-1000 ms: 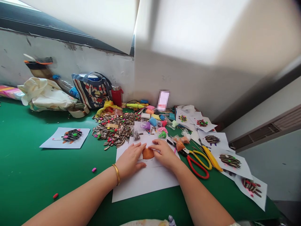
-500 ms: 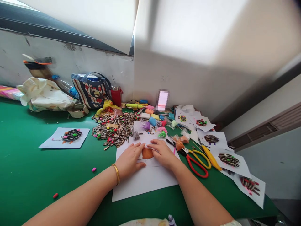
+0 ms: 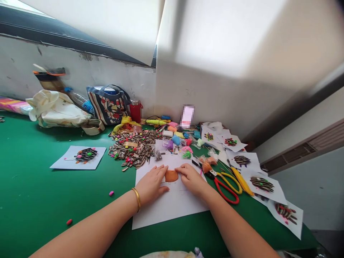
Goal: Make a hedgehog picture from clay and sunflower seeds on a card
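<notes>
A flattened patch of orange-brown modelling clay (image 3: pixel 171 176) lies on a sheet of white paper (image 3: pixel 163 211), over a pencil outline with small legs drawn below it. My left hand (image 3: pixel 153 182) rests flat at the clay's left side, fingers stretched out and thumb apart; a gold bangle circles that wrist. From the right, my right hand (image 3: pixel 192 179) reaches in with its index fingertip at the clay's upper right edge, the other fingers loosely bent. Neither hand grips anything.
Striped sunflower seeds (image 3: pixel 137 147) are heaped behind my left hand. Bagged coloured clay (image 3: pixel 176 139) lies behind the paper. Scissors (image 3: pixel 228 184) and a yellow cutter (image 3: pixel 242 181) sit right, beside finished seed pictures (image 3: pixel 262 183). Another seed picture (image 3: pixel 86 156) lies left on the green table (image 3: pixel 32 200).
My right hand's fingers have drawn back a little to the right, uncovering more of the clay. The left hand stays beside it. The whole view has shifted slightly.
</notes>
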`<state>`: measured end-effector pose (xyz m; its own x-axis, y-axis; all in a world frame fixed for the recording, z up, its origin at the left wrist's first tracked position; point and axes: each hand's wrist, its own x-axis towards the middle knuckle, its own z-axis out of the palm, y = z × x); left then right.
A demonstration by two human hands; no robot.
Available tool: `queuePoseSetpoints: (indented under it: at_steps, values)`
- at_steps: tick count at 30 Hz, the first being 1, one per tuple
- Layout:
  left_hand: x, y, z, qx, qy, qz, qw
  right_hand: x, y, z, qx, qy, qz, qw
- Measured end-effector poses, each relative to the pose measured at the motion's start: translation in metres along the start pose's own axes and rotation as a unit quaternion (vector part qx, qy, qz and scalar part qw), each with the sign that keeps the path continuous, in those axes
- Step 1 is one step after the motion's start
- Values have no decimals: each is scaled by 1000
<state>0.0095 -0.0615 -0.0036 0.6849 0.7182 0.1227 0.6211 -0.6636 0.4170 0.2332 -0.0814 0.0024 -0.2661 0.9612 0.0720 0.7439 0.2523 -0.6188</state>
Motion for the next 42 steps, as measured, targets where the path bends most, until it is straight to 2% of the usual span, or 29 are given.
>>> queuePoseSetpoints:
  at_steps: [4,17,22,29,34,42]
  values:
    - [0,1,0,4,-3,-4,1000,-4,1,4,-5,29,1,1000]
    - [2,-1,2,1,6,-2,1000,-4,-3,5,-23,22,-4,999]
    - [2,0,1,6,1,-3,1000,-5,4,2,-8,33,9,999]
    - [3,2,-1,12,-9,-11,1000,-7,10,1,3,10,-6,1000]
    - [2,0,1,10,-4,-8,1000,-7,10,-2,8,10,16,1000]
    - [3,0,1,4,-1,-10,1000,-11,5,-10,-3,-39,-2,999]
